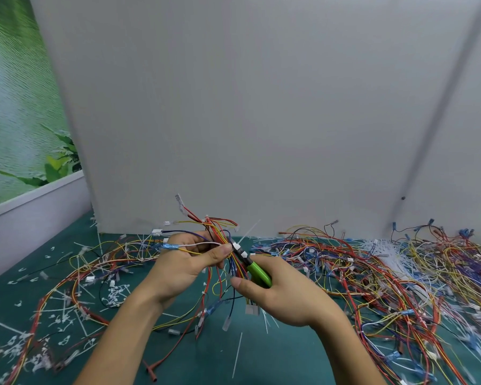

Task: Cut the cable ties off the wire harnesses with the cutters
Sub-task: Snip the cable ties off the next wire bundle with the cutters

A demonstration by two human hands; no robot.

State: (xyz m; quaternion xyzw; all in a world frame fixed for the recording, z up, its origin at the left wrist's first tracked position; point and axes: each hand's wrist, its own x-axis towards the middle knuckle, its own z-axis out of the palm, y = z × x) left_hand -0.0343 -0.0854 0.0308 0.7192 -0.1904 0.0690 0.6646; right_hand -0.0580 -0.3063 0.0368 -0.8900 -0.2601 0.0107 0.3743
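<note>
So that the tie [238, 247] faces the blades, it seems, the left hand [186, 262] holds the harness [220, 232] above the surface [261, 357], grip pinching its wires. The right hand [283, 295] has its grip wrapped around the cutters [257, 270], whose nose is at the tie on the harness.

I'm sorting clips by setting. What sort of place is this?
Likely a harness rework bench in a workshop: green mat strewn with wire harnesses and cut cable ties, grey partition behind, green-handled cutters in the right hand.
</note>
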